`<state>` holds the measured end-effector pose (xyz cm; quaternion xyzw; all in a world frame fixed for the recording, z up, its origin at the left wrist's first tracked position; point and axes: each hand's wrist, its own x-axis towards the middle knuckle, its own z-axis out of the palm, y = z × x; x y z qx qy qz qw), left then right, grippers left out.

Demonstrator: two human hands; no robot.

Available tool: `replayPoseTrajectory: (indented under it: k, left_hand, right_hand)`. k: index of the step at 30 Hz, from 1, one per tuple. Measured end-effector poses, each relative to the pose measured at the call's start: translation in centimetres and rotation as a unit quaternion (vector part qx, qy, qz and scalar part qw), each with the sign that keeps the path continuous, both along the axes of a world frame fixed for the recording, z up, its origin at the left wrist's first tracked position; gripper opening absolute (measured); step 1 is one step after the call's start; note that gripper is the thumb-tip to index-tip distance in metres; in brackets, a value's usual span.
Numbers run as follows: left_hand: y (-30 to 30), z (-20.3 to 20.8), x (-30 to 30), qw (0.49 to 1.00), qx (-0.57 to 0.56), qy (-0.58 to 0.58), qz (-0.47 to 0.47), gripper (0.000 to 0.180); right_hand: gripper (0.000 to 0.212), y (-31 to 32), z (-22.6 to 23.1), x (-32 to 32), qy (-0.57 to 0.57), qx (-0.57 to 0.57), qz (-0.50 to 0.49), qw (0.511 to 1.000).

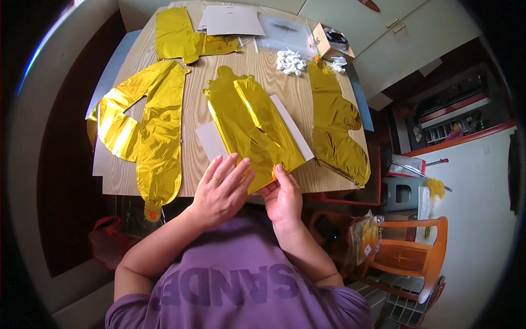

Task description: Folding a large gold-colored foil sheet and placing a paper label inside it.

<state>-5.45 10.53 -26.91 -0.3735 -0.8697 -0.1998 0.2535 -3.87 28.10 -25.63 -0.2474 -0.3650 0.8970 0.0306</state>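
A gold foil balloon (235,112), flat and partly folded, lies in front of me over a white sheet (210,138) that sticks out on both sides. My right hand (283,198) pinches its near edge, thumb on top and fingers underneath. Something small and orange (274,172) shows beside that thumb; its kind is unclear. Fingers outstretched, my left hand (220,189) rests at the balloon's near left edge and wears a ring. Other flat gold foil balloons lie around: one at left (160,126), one far left (174,35), one at right (331,115).
On the wooden table (200,175), a pile of small white pieces (291,63) sits far right, near an open box (332,43). White sheets (233,21) and a clear plastic sheet (282,30) lie at the back. A wooden chair (402,255) stands at lower right.
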Motion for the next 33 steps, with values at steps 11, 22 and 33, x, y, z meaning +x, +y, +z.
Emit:
replayPoseTrajectory:
  k: [11, 22, 33]
  left_hand:
    - [-2.3, 0.0, -0.8, 0.991, -0.024, -0.08, -0.101, 0.052]
    - [-3.8, 2.0, -2.2, 0.982, 0.065, -0.144, -0.103, 0.049]
    - [-4.4, 5.1, -5.6, 0.978, 0.112, -0.138, -0.107, 0.051]
  right_hand:
    - [0.026, 0.8, -0.3, 1.4, 0.022, 0.013, 0.059, 0.998]
    - [0.059, 3.5, 0.7, 1.7, 0.111, 0.13, 0.165, 0.971]
    - [0.032, 6.9, 3.7, -3.2, 0.161, 0.175, 0.292, 0.926]
